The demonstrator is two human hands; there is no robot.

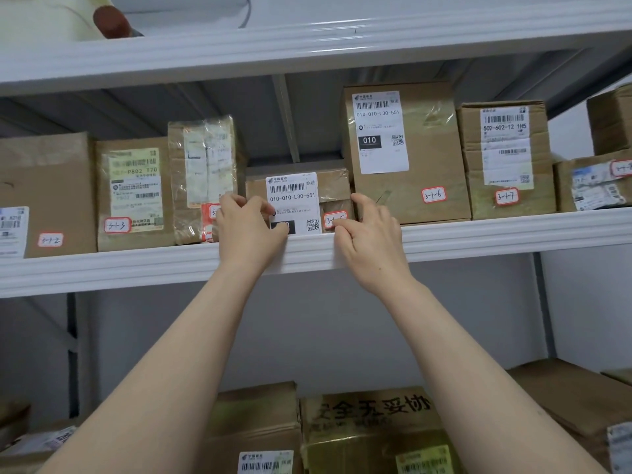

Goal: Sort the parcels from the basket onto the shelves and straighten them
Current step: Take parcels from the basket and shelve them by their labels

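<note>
Parcel (297, 196) is gripped at both ends by our left hand (246, 230) and right hand (369, 234), on the shelf (478, 234) between a taped box (205, 179) and a tall box (403, 152); if we push unevenly it may skew, wedge, or knock either box askew.

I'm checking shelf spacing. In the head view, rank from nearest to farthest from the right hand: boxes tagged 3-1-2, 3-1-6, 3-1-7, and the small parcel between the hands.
From the right hand:
1. small parcel, gripped, at its left.
2. box tagged 3-1-6, just to the right.
3. box tagged 3-1-7, farther right.
4. box tagged 3-1-2, far left.
</note>
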